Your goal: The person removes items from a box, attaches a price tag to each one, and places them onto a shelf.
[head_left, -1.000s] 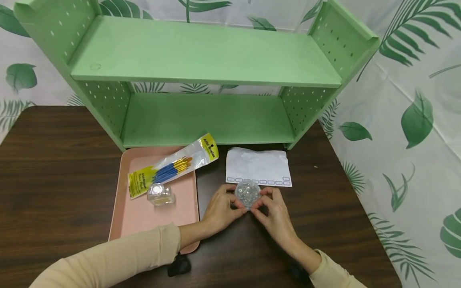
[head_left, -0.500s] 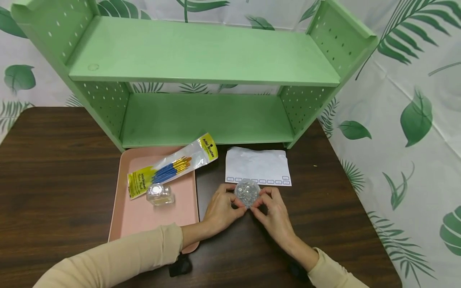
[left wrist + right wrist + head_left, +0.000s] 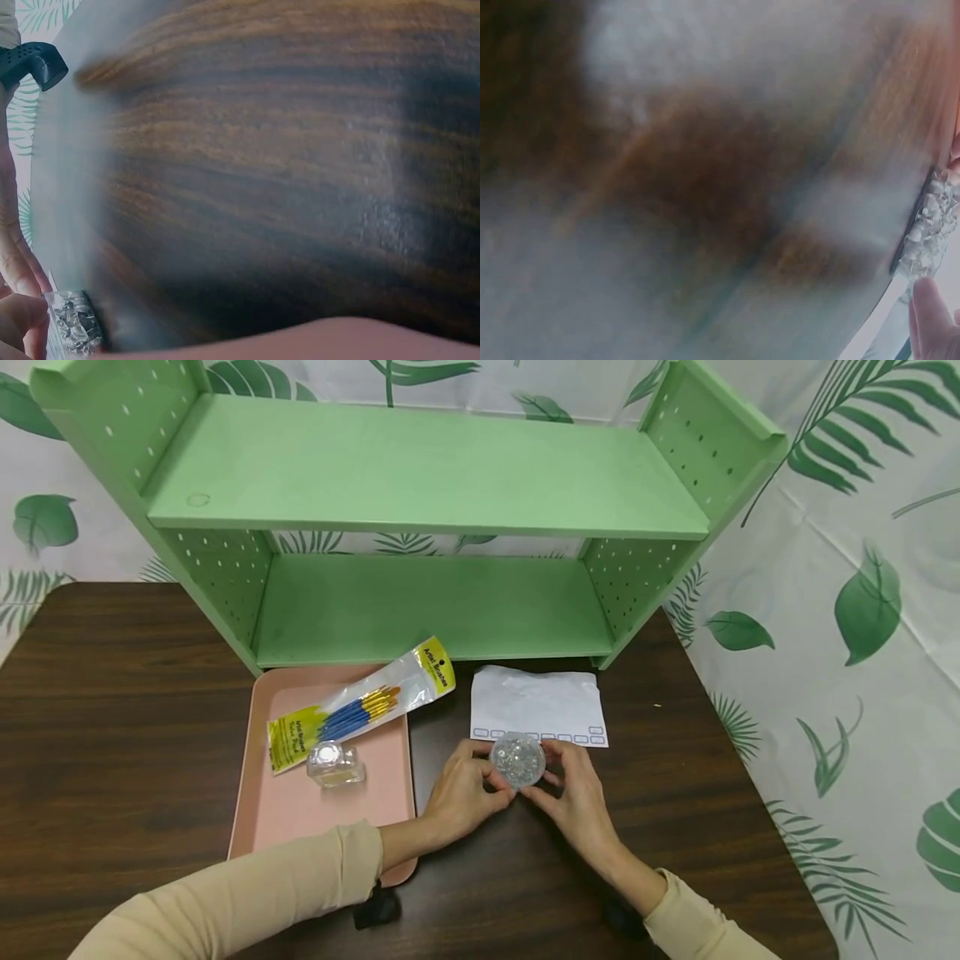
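Observation:
A small round clear container (image 3: 517,762) full of silvery, crinkled bits sits between the two hands, over the dark wooden table. My left hand (image 3: 463,789) holds its left side, thumb and fingers at the rim. On the other side my right hand (image 3: 576,802) grips it, with the thumb at the near edge and fingers along the right. In the left wrist view the silvery container (image 3: 75,322) shows at the lower left corner beside fingers. The right wrist view catches the container (image 3: 928,229) at its right edge, with fingertips above and below. Whether it has a lid cannot be told.
Left of the hands lies a pink tray (image 3: 375,802) with a pack of artist brushes (image 3: 360,706) and a small glass bottle (image 3: 333,766). White paper (image 3: 536,703) with small blue-outlined boxes lies just behind the container. A green shelf (image 3: 435,602) stands at the back.
The fingers of my right hand have shifted and straightened along the container's right side. The container has moved very slightly to the right. My left hand has stayed almost in place.

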A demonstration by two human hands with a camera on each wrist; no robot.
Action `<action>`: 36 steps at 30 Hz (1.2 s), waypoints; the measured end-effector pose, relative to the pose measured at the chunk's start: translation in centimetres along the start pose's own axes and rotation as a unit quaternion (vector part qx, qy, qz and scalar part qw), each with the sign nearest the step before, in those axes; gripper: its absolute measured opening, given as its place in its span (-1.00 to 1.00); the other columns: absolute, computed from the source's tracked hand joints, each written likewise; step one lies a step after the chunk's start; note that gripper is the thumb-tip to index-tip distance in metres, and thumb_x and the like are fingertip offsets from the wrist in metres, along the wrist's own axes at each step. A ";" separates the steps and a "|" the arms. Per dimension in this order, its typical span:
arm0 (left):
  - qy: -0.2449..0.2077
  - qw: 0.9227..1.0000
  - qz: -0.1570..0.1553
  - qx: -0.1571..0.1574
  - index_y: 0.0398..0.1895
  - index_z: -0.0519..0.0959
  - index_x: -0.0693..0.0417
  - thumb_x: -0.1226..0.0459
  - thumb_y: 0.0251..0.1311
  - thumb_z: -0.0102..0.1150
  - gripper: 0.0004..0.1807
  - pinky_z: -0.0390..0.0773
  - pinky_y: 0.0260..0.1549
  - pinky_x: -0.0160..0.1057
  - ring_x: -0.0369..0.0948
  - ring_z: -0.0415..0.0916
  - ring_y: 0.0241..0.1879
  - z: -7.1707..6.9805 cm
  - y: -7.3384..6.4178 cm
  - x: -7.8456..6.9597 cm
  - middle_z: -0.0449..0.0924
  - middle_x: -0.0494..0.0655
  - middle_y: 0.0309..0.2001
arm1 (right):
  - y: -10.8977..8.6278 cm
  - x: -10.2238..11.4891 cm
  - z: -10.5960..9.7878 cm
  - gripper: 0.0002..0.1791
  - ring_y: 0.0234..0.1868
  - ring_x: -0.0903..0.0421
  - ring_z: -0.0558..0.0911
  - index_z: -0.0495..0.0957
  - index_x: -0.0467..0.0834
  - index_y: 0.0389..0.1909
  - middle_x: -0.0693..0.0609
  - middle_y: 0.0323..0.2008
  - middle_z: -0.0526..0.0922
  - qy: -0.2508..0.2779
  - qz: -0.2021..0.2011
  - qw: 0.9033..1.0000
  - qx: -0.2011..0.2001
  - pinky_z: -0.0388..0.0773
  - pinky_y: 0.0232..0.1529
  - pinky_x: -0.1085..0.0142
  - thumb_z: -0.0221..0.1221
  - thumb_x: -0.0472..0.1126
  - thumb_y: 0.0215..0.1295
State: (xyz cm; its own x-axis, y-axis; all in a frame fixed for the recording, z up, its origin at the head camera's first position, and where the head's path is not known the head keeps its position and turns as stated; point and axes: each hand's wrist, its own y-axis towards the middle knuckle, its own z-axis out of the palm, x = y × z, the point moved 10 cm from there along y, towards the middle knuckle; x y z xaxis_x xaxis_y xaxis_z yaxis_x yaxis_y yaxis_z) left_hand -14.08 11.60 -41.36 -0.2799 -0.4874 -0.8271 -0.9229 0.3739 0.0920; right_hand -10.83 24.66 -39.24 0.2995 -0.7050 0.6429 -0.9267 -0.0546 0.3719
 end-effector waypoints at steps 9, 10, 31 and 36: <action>0.019 0.999 0.033 0.002 -0.73 0.59 0.05 0.31 -0.20 0.45 -0.81 0.50 -0.12 -0.12 -0.03 0.51 -0.05 -0.4 0.7 -0.5 0.56 0.08 -0.07 | 0.4 -0.8 0.4 -0.27 -0.12 -0.08 0.60 0.42 -0.41 0.09 -0.23 -0.10 0.52 -0.006 0.025 0.999 0.035 0.63 -0.25 0.32 0.46 -0.44 -0.23; 0.018 0.999 0.034 0.004 -0.74 0.58 0.05 0.31 -0.20 0.45 -0.81 0.50 -0.12 -0.11 -0.02 0.51 -0.05 -0.4 0.7 -0.5 0.56 0.09 -0.07 | 0.5 -0.8 0.4 -0.28 -0.12 -0.08 0.59 0.43 -0.41 0.08 -0.23 -0.10 0.52 -0.008 0.025 0.999 0.037 0.63 -0.25 0.32 0.46 -0.44 -0.22; 0.028 0.999 0.039 0.022 -0.37 0.45 0.16 0.30 -0.25 0.52 -0.59 0.48 -0.36 -0.23 -0.13 0.47 -0.31 -0.9 1.6 -0.8 0.50 0.00 -0.33 | 1.4 -2.0 1.0 -0.34 -0.05 -0.13 0.62 0.43 -0.42 0.03 -0.28 -0.06 0.59 0.037 0.051 0.993 0.096 0.61 -0.17 0.31 0.45 -0.41 -0.19; 0.037 0.998 0.041 0.043 0.10 0.37 0.29 0.30 -0.26 0.53 -0.23 0.53 -0.19 -0.07 -0.01 0.52 -0.15 -0.5 2.0 -0.9 0.52 0.15 -0.13 | 1.6 -2.1 1.0 -0.32 -0.03 -0.11 0.62 0.44 -0.40 0.03 -0.26 -0.05 0.59 0.035 0.050 0.993 0.105 0.60 -0.17 0.36 0.46 -0.40 -0.21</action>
State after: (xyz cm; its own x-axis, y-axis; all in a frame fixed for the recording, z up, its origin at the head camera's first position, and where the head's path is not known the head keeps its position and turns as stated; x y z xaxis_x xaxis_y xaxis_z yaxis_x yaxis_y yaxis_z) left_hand -15.78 12.37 -40.18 -0.3759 -0.5080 -0.7750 -0.8704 0.4805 0.1072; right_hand -13.13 25.37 -40.68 0.2121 -0.6643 0.7168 -0.9772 -0.1389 0.1604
